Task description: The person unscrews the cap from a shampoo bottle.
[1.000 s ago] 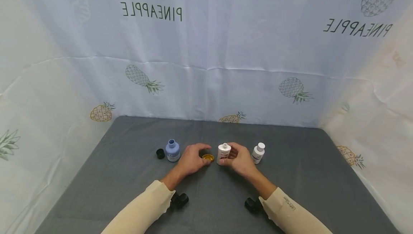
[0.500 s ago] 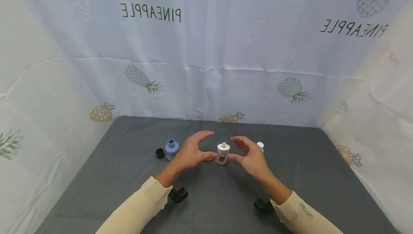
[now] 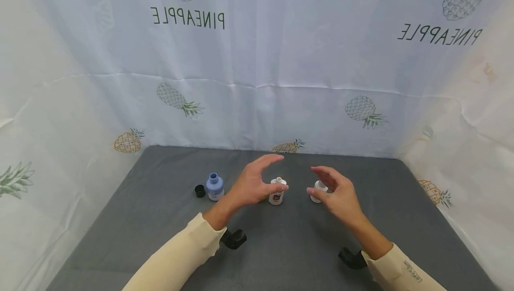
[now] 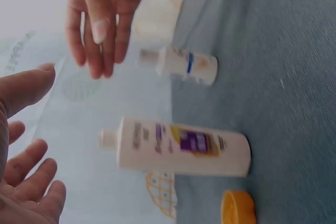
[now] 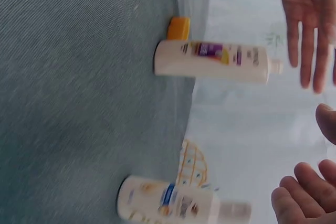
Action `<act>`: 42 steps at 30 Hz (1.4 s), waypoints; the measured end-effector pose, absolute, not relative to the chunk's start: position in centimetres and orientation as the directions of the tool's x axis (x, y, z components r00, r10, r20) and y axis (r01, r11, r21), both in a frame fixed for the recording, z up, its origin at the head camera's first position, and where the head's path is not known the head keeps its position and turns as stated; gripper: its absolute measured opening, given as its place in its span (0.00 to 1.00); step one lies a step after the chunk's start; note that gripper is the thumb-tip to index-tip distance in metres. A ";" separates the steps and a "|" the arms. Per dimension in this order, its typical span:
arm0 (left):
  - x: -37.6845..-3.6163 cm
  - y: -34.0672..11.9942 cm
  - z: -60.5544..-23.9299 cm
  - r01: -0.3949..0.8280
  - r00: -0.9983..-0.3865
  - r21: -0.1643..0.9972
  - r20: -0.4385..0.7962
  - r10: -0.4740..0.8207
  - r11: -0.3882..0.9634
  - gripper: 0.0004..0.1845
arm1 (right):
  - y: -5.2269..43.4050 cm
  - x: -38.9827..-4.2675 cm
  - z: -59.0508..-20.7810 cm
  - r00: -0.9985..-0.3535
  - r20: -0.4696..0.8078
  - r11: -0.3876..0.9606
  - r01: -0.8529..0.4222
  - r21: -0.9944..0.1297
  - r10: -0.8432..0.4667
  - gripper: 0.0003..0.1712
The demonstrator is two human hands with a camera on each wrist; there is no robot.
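Observation:
A white bottle (image 3: 276, 198) with a purple and yellow label stands upright on the grey cloth, its neck uncapped. My left hand (image 3: 257, 183) hovers above and in front of it, thumb overlapping the bottle in the head view, fingers spread and holding nothing. On the right, my right hand (image 3: 340, 195) hangs raised before a smaller white capped bottle (image 3: 319, 187), its thumb and fingers parted around air. The left wrist view shows that smaller bottle's blue band and an orange cap (image 4: 239, 208) lying beside the uncapped bottle; my left hand mostly hides this cap in the head view.
Left of my hands stands an open blue bottle (image 3: 215, 188), with a black cap (image 3: 200, 191) on the cloth beside it. A pineapple-print curtain (image 3: 257, 117) hangs behind the table (image 3: 168, 219) and along its sides. Black wrist camera mounts jut from both wrists.
My right hand has let go of the uncapped white bottle and moved up and right, to the smaller bottle. My left hand has risen from beside the orange cap and shifted right.

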State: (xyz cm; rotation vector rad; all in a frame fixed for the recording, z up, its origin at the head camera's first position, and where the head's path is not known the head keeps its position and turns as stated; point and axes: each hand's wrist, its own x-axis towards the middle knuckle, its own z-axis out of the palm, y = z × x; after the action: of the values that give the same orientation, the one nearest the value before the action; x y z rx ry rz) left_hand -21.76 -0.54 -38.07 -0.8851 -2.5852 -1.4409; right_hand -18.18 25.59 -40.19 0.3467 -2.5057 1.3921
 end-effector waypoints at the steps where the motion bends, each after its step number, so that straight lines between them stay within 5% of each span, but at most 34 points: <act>1: -21.7 -0.2 -38.0 0.515 -0.826 0.765 0.323 0.462 0.386 0.38 | 25.9 -18.1 -40.2 -0.938 0.339 0.518 -0.328 -0.790 -0.076 0.31; 22: -20.3 7.7 -39.9 0.574 -0.755 0.763 0.352 0.554 0.298 0.36 | 31.1 -20.2 -43.8 -0.966 0.254 0.579 -0.237 -0.780 -0.052 0.35; 42: -22.1 11.9 -42.8 0.480 -0.843 0.761 0.263 0.469 0.437 0.29 | 30.8 -22.2 -46.8 -0.979 0.144 0.514 -0.197 -0.835 -0.142 0.31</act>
State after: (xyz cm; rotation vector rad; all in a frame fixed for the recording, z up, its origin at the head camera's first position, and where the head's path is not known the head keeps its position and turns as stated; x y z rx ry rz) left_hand -22.09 11.86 -42.83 -0.8767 -2.6522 -1.4105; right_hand -22.20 30.79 -46.78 0.3011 -2.6835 1.4903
